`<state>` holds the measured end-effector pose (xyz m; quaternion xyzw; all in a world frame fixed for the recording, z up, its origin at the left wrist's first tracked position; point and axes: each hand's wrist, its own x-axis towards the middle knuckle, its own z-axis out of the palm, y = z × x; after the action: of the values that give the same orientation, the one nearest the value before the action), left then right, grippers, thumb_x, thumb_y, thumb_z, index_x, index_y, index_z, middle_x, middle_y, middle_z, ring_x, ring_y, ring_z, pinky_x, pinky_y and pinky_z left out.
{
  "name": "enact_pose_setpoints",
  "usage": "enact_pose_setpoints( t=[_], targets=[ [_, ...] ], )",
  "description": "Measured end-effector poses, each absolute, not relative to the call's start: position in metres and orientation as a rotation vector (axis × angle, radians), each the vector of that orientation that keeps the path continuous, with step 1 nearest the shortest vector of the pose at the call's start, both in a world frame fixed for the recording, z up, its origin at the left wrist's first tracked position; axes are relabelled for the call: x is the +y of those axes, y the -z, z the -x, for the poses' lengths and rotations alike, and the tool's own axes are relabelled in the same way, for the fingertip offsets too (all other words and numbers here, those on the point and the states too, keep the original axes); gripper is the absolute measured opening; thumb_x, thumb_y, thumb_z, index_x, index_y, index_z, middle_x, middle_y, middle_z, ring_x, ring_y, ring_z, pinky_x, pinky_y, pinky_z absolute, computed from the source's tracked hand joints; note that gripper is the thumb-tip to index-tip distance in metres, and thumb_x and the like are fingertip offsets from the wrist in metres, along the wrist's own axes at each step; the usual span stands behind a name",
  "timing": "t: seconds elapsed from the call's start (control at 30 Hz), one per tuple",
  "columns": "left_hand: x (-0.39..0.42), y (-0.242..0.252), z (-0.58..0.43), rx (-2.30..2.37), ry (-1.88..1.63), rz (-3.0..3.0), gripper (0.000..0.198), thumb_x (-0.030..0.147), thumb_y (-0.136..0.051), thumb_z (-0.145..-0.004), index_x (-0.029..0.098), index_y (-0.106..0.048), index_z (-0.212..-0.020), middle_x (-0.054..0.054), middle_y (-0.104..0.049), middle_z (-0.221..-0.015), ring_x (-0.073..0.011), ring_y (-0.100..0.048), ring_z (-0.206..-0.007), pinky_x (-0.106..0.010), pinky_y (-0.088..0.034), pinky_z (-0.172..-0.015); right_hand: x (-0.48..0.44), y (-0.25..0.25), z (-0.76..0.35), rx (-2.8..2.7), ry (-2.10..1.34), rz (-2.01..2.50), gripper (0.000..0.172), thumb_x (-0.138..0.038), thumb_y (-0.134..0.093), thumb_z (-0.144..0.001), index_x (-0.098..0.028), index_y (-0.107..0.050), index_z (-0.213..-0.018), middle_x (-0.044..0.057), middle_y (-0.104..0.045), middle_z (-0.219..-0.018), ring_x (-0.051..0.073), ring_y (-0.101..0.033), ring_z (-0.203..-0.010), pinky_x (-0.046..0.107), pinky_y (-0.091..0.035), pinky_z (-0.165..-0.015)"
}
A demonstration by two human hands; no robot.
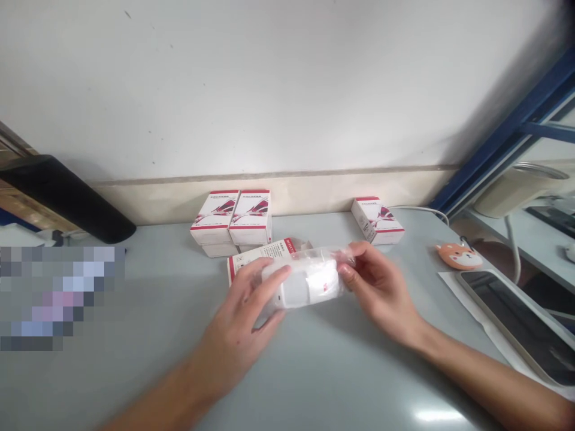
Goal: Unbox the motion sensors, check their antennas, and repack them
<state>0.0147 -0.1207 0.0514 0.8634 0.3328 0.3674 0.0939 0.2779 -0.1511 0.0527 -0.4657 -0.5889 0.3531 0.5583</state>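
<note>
Above the middle of the table, a white detector in a clear plastic bag (309,284) is held between both hands. My left hand (245,302) is closed around its left end, fingers over the top and thumb below. At the right end, my right hand (377,287) pinches the bag's plastic between thumb and fingers. A small red mark shows on the white part inside. Just behind the bag lies a red and white detector box (260,254), partly hidden by the bag and my left hand.
Stacked white-and-red boxes (215,212) stand by the wall, left of centre. A single box (378,220) is farther right. On the right are an orange animal-face case (460,256) and a phone (516,323) on white paper. A long black object (67,197) leans at left.
</note>
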Motion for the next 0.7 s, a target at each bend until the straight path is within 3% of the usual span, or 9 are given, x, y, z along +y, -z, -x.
enact_pose_setpoints(
  t=[0.1, 0.2, 0.43, 0.5, 0.6, 0.7],
  targets=[
    [-0.123, -0.053, -0.015, 1.007, -1.036, -2.544, 0.068, 0.025, -0.077, -0.091, 0.04, -0.05, -0.152, -0.005, -0.066, -0.138, -0.0273, -0.067, -0.123, -0.038, -0.053, -0.11, -0.157, -0.053, -0.278, -1.545, -0.606, 1.12, 0.012, -0.034, -0.053, -0.109, -0.026, -0.061, -0.112, 0.005, -0.064, -0.094, 0.018, -0.057, -0.08, 0.032, -0.049, -0.07],
    [-0.127, -0.054, -0.015, 0.984, -0.888, -2.393, 0.069, 0.036, -0.081, -0.087, 0.037, -0.053, -0.15, -0.004, -0.071, -0.137, -0.029, -0.069, -0.121, -0.038, -0.055, -0.107, -0.16, -0.055, -0.28, -1.632, -0.52, 1.15, 0.013, -0.032, -0.049, -0.11, -0.026, -0.06, -0.113, 0.005, -0.061, -0.091, 0.018, -0.053, -0.074, 0.034, -0.047, -0.067],
    [-0.136, -0.066, -0.024, 0.968, -0.635, -1.677, 0.053, 0.057, -0.06, -0.099, 0.029, -0.063, -0.144, -0.008, -0.077, -0.112, -0.0279, -0.072, -0.102, -0.033, -0.059, -0.079, -0.156, -0.056, -0.281, -1.593, -0.801, 1.165, 0.027, -0.044, -0.044, -0.111, -0.024, -0.054, -0.097, 0.002, -0.055, -0.087, 0.017, -0.05, -0.075, 0.031, -0.045, -0.069],
    [-0.134, -0.068, -0.027, 0.888, -0.555, -1.402, 0.06, 0.062, -0.05, -0.103, 0.024, -0.059, -0.149, -0.009, -0.077, -0.096, -0.0235, -0.071, -0.083, -0.03, -0.055, -0.065, -0.154, -0.056, -0.28, -1.592, -0.84, 1.189, 0.031, -0.048, -0.044, -0.111, -0.023, -0.053, -0.095, 0.001, -0.054, -0.085, 0.016, -0.049, -0.075, 0.029, -0.044, -0.069],
    [-0.127, -0.068, -0.028, 0.734, -0.366, -1.079, 0.079, 0.07, -0.032, -0.105, 0.015, -0.044, -0.16, -0.007, -0.071, -0.066, -0.0168, -0.058, -0.052, -0.026, -0.046, -0.05, -0.151, -0.055, -0.279, -1.605, -0.86, 1.241, 0.034, -0.049, -0.044, -0.111, -0.023, -0.052, -0.092, -0.001, -0.053, -0.081, 0.015, -0.046, -0.072, 0.028, -0.041, -0.067],
    [-0.121, -0.07, -0.025, 0.604, -0.307, -0.885, 0.085, 0.075, -0.023, -0.103, 0.021, -0.023, -0.169, -0.007, -0.073, -0.064, -0.0157, -0.053, -0.043, -0.024, -0.042, -0.044, -0.148, -0.054, -0.278, -1.579, -0.908, 1.303, 0.034, -0.05, -0.045, -0.11, -0.022, -0.054, -0.093, -0.001, -0.055, -0.083, 0.015, -0.047, -0.075, 0.028, -0.041, -0.068]
  ],
)
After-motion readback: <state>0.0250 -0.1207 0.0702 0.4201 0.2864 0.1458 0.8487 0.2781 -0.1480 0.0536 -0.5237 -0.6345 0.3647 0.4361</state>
